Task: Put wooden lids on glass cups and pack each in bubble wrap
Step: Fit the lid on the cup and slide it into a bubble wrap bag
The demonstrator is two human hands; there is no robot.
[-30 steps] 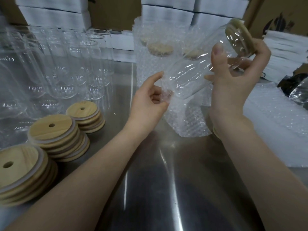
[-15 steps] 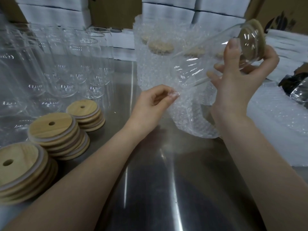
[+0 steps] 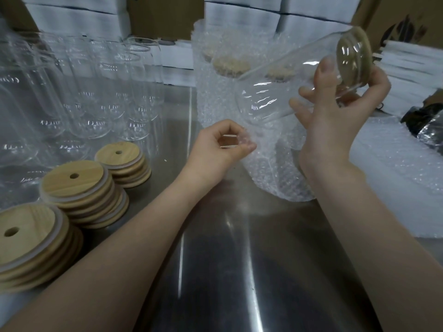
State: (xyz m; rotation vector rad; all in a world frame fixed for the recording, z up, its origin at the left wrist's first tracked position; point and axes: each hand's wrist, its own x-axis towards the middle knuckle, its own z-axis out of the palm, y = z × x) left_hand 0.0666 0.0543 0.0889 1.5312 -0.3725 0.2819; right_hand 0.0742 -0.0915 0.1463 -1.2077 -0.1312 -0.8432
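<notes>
A glass cup [image 3: 275, 94], capped with a wooden lid [image 3: 357, 51], is held tilted above the desk [image 3: 239, 259] by the right hand [image 3: 335, 116]. Its lid end is raised to the right and its base is pointed down toward the mouth of a bubble wrap bag [image 3: 271, 171]. The right hand's fingers [image 3: 326, 75] are curled round the cup's upper part, the thumb laid on the near side of the glass and the others spread beneath it and behind the lid. The bag's edge is pinched between thumb and forefinger of the left hand [image 3: 215, 149], and the bag's lower end is rested on the desk. To the left, three stacks of lids [image 3: 74, 185], each lid with a hole, are set on the desk, with rows of empty glasses [image 3: 96, 97] behind them. Wrapped cups [image 3: 230, 65] are stood behind the bag, and bubble wrap sheets [image 3: 395, 178] are piled at the right.
</notes>
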